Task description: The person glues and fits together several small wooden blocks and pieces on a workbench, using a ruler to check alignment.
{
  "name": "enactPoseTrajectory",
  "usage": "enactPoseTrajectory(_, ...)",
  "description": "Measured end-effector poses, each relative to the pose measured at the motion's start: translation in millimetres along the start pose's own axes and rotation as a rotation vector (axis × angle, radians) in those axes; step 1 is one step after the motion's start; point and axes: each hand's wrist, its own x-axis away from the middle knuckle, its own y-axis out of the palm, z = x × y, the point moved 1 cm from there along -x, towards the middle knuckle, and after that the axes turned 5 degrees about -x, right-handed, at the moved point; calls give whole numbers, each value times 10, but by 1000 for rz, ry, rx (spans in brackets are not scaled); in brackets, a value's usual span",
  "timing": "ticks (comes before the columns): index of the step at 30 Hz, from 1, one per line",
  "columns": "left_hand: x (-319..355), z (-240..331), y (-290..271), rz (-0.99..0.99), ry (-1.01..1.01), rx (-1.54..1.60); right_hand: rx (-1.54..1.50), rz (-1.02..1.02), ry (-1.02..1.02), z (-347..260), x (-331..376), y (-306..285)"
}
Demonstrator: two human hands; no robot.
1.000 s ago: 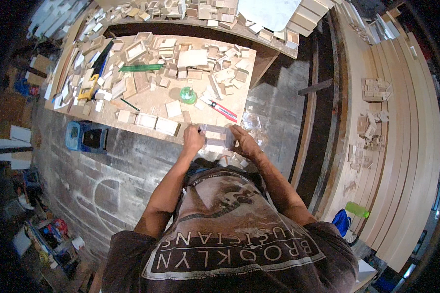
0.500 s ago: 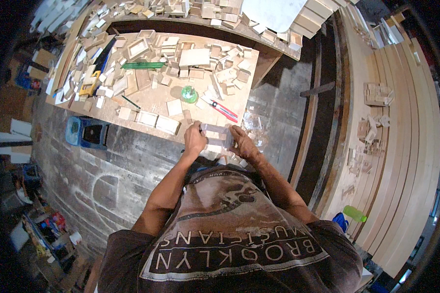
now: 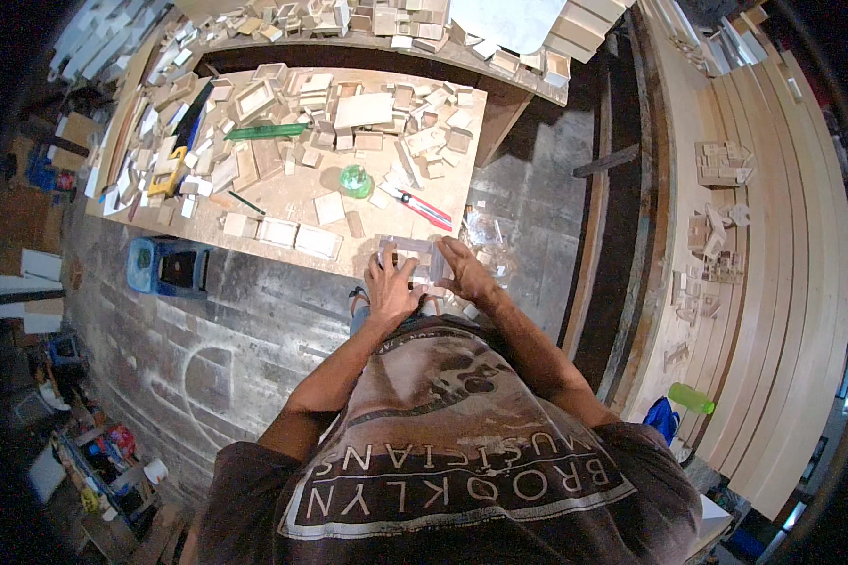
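A small see-through box (image 3: 426, 250) with pale edges is between my hands at the near right corner of the workbench. My left hand (image 3: 393, 284) lies over its left part, fingers spread and reaching onto the box. Against the right side my right hand (image 3: 468, 271) bends round the edge, thumb and fingers apart with the box between them. The box's underside and left wall are hidden by my fingers. Just beyond lie a red and white utility knife (image 3: 422, 208) and a round green see-through container (image 3: 356, 181).
Small wooden blocks and boxes (image 3: 363, 110) crowd the workbench (image 3: 292, 202), with a green strip (image 3: 266, 131) and a yellow-handled tool (image 3: 168, 173) among them. Long planks (image 3: 773, 282) run along the right, carrying a green bottle (image 3: 691, 397). A blue plastic stool (image 3: 167, 266) stands on the floor at left.
My left hand has moved from gripping the box's left side to lying over it with spread fingers. The right hand's fingers have loosened on its side. The view has shifted slightly.
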Motion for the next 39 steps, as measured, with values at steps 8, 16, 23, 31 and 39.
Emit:
enactPoseTrajectory(8,36,79,248,59,-59,39,9,-12,-1,-35,-24,-59)
enactPoseTrajectory(16,83,47,355,100,-32,72,-15,25,12,-116,-59,-95)
enactPoseTrajectory(23,71,39,351,66,-45,78,-29,15,38,-139,-56,-102)
enactPoseTrajectory(31,80,48,335,58,-52,96,-46,44,-12,-154,-56,-120)
enactPoseTrajectory(39,69,103,228,29,-71,79,12,63,-40,-158,-57,-109)
